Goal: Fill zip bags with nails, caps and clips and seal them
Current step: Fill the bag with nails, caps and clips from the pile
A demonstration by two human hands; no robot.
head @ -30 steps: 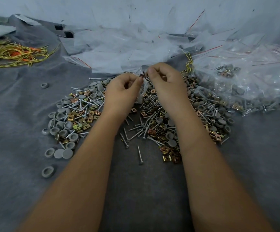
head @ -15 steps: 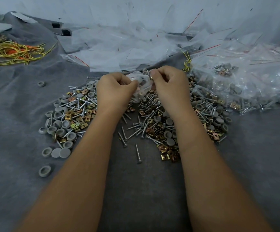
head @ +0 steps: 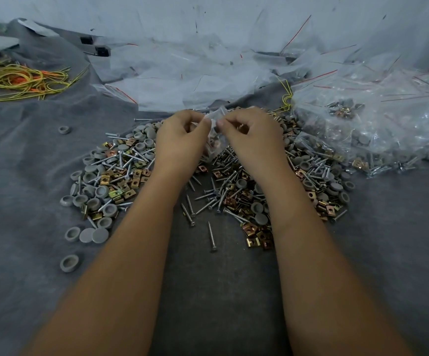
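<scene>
Left hand point(head: 182, 140) and right hand point(head: 249, 134) each pinch the top edge of the small zip bag point(head: 214, 143), held above the far-centre hardware pile point(head: 120, 176); film looks thin, slippery, bottom-heavy, so grip the stiffer zip strip.

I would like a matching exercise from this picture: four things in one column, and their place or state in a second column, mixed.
Things:
1. small zip bag
2. yellow rubber bands
3. pile of filled bags
4. lone grey cap

Place or state:
A. far left on the grey cloth
B. pinched at its top by the left hand and right hand
C. near left, apart from the heap
D. at the right

Pairs: 1-B, 2-A, 3-D, 4-C
</scene>
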